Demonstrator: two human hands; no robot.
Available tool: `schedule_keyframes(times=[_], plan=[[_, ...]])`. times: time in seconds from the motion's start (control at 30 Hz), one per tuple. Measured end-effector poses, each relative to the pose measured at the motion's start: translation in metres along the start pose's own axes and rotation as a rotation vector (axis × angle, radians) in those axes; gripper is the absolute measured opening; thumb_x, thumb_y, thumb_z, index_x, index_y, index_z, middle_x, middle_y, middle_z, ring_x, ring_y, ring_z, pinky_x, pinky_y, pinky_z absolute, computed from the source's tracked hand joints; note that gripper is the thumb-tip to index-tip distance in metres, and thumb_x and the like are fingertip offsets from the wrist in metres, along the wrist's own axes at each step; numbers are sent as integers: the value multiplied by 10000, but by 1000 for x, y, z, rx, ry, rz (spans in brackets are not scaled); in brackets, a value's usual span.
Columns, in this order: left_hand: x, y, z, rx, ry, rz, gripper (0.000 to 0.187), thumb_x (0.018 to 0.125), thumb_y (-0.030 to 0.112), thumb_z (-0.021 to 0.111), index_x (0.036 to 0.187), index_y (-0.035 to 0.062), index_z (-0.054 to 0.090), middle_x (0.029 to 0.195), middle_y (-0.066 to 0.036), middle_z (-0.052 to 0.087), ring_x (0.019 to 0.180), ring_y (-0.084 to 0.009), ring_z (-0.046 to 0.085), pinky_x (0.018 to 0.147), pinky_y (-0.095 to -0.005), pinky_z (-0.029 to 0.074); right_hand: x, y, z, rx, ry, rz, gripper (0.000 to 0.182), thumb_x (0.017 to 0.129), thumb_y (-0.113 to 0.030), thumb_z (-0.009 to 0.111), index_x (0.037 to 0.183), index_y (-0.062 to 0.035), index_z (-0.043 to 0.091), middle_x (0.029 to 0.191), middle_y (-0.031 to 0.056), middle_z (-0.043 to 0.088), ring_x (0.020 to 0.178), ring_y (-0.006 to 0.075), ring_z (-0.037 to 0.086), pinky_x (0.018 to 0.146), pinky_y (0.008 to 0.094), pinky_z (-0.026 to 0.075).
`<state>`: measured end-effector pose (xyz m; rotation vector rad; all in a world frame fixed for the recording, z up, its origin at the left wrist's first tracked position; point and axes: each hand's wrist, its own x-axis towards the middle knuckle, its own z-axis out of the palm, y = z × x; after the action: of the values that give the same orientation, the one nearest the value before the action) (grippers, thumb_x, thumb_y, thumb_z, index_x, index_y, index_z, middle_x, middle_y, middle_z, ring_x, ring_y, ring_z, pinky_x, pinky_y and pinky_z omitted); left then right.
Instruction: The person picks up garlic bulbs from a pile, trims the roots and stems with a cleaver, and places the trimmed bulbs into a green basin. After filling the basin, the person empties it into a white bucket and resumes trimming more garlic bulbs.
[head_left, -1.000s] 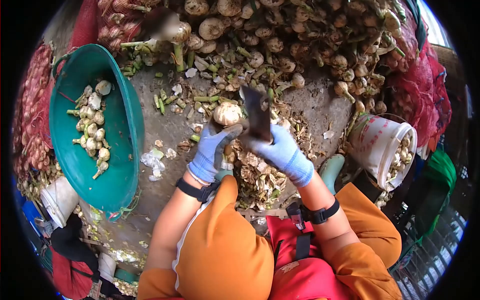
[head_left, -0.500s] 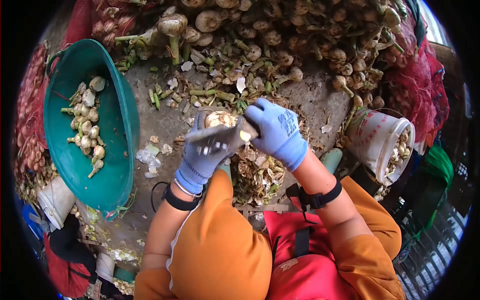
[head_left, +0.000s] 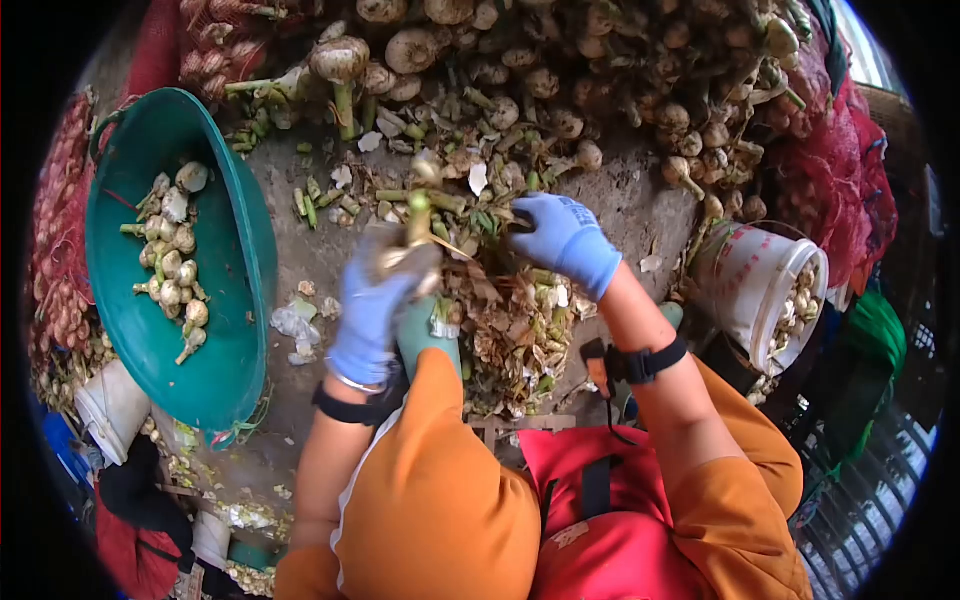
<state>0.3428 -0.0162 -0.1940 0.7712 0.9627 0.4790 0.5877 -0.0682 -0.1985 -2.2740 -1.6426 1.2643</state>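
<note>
My left hand (head_left: 370,305), gloved in blue and blurred by motion, is closed on garlic. A green-white stem (head_left: 418,218) rises from its fingers, with a blurred pale bulb (head_left: 427,170) near the upper end. To the right, my right hand (head_left: 565,243), also gloved, has its fingers curled at the edge of the leaf scraps; what they hold is hidden. Below and between the hands lies a heap of dry husks and cut stalks (head_left: 515,345). A large pile of garlic bulbs (head_left: 540,80) spreads beyond both hands.
On the left stands a green basin (head_left: 225,300) containing several garlic bulbs (head_left: 172,268). A tilted white bucket (head_left: 735,275) with garlic is on the right. Red mesh sacks (head_left: 825,190) flank the pile. Another person's dark sleeve (head_left: 145,500) shows at the lower left.
My hands have moved apart, my left hand slightly down and left. The dark blade seen between them earlier no longer shows clearly. A stem now points upward from my left hand.
</note>
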Motion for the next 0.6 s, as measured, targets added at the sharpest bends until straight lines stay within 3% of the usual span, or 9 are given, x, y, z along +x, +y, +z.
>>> schedule_keyframes(times=[0.03, 0.07, 0.17, 0.23, 0.27, 0.33, 0.4, 0.47, 0.6], plan=[[2, 9, -13, 216, 120, 282, 352, 883, 97, 670, 1209, 14, 566, 1016, -54, 649, 871, -146, 645, 712, -279, 541, 7, 17, -4, -9, -141, 211, 262, 757, -249, 638, 926, -53, 683, 1085, 198, 640, 990, 363, 629, 799, 435, 501], [-5, 28, -14, -201, 239, 258, 347, 928, 257, 633, 1192, 39, 577, 991, -55, 657, 830, -156, 647, 660, -268, 525, 11, 34, -4, -1, -30, 177, 289, 770, -263, 639, 978, -71, 693, 1116, 190, 642, 1008, 361, 629, 822, 430, 503], [7, 53, -61, -991, -806, 312, 478, 980, 501, 499, 1212, 90, 570, 940, 14, 547, 716, -75, 430, 569, -255, 387, 21, 68, 11, -43, 341, 65, 353, 804, -304, 646, 1090, -105, 696, 1197, 158, 639, 1044, 366, 625, 870, 417, 510], [6, 54, -35, -930, -448, 231, 523, 990, 536, 453, 1223, 85, 578, 994, -21, 588, 744, -101, 435, 599, -252, 388, 36, 77, 15, -165, 349, 56, 372, 813, -330, 656, 1107, -104, 688, 1215, 135, 639, 1033, 374, 625, 876, 417, 514], [15, 36, -32, -804, -270, 167, 622, 969, 596, 458, 1348, 105, 504, 1182, -123, 608, 964, -232, 603, 777, -350, 542, 39, 76, 16, -103, 334, 87, 353, 815, -333, 650, 1081, -104, 694, 1238, 140, 627, 1028, 361, 634, 886, 421, 516], [35, -15, -22, -545, -131, 7, 685, 953, 579, 510, 1410, 75, 434, 1357, -192, 537, 1152, -329, 586, 969, -423, 505, 25, 43, 6, 62, 214, 249, 320, 806, -318, 657, 1041, -105, 704, 1184, 146, 645, 1009, 342, 647, 881, 417, 521], [33, -45, 9, -290, -60, -103, 715, 947, 538, 555, 1448, 57, 383, 1319, -193, 557, 1176, -311, 580, 1025, -427, 462, -3, 15, 29, 272, 464, -148, 277, 791, -269, 694, 1016, -108, 705, 1078, 153, 655, 972, 350, 645, 840, 402, 523], [32, -62, 14, -361, -170, -59, 645, 896, 301, 686, 1416, 40, 409, 1267, -159, 598, 1153, -255, 591, 1030, -363, 451, -31, -21, 34, 431, 278, -405, 271, 779, -247, 721, 990, -78, 691, 1026, 161, 637, 941, 339, 635, 804, 390, 514], [19, -31, 24, 122, 23, 86, 567, 825, 86, 707, 1339, 38, 473, 1163, -64, 614, 1059, -160, 596, 932, -305, 499, -42, -27, 22, 650, 118, 44, 249, 812, -245, 702, 936, -34, 660, 893, 143, 623, 799, 343, 632, 721, 402, 506]])
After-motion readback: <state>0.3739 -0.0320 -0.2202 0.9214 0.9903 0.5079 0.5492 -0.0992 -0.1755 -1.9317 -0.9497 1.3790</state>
